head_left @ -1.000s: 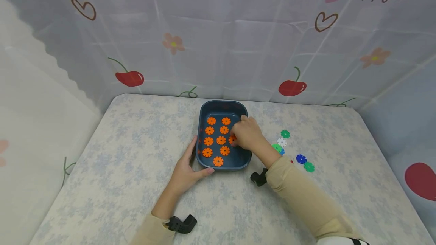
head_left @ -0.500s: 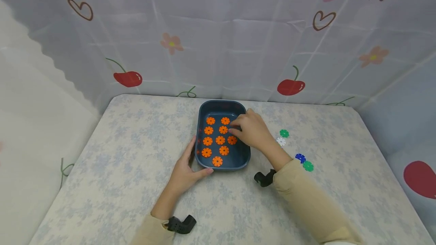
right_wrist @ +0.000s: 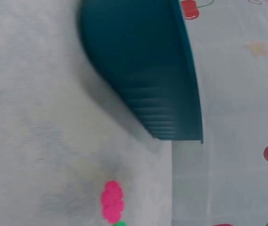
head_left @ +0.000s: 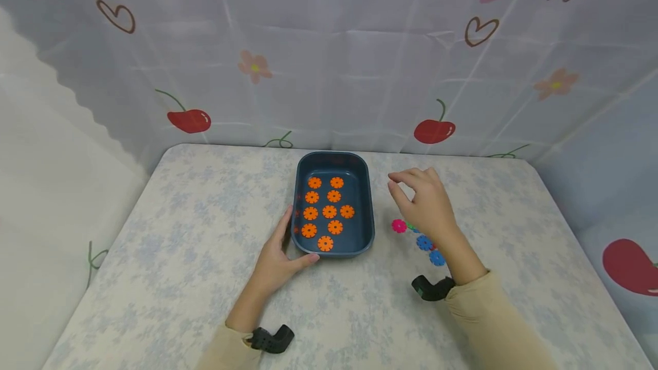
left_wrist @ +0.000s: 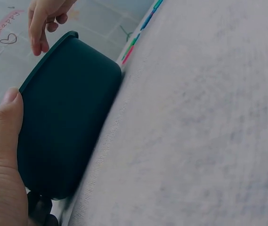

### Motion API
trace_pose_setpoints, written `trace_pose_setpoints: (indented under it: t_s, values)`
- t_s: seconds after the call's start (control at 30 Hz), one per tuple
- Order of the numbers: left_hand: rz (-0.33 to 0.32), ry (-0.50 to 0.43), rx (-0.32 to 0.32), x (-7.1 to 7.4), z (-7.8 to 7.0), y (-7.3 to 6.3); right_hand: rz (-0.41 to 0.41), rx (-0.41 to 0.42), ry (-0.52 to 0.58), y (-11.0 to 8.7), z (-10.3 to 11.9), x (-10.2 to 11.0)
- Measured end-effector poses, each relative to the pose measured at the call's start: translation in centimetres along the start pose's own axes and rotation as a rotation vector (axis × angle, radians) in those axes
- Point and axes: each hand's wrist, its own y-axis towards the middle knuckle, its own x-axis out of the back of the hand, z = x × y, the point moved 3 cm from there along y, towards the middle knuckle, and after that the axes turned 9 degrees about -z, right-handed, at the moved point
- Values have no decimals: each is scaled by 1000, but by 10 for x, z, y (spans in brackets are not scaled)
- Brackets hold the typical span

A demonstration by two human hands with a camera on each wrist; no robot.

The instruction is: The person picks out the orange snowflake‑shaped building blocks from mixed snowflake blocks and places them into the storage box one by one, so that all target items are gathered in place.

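Note:
A dark blue rectangular tray (head_left: 354, 242) stands on the table. Spread over its floor in rough columns lie several orange notched discs (head_left: 329, 212). My left hand (head_left: 277, 261) holds the tray's near left corner, fingers along the left wall and thumb at the front rim; the left wrist view shows the thumb (left_wrist: 6, 117) pressed on the wall. To the right of the tray, my right hand (head_left: 426, 201) is raised over the table, thumb and index finger curved apart with nothing between them. Beneath it lie a pink disc (head_left: 398, 225) and blue discs (head_left: 424, 242), others partly hidden.
Black wrist cameras are strapped on the left wrist (head_left: 272, 338) and right wrist (head_left: 433, 288). The table (head_left: 195, 216) has a pale mottled cover. Behind it hangs a printed curtain (head_left: 319, 90) with cherries and flowers.
My right hand has left the inside of the tray and moved right, over the loose coloured discs. An orange disc it had been touching stays in the tray. The left hand keeps its place.

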Motion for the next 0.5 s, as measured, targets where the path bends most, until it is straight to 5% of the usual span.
trace_pose_setpoints:
  t_s: [0.33, 0.5]
  values:
    - [-16, 50, -38, 1, 0, 0, 47, 31, -91, -34, -4, -4]
    - [-99, 231, -136, 5, -10, -1, 45, 61, -179, -46, 0, -8]
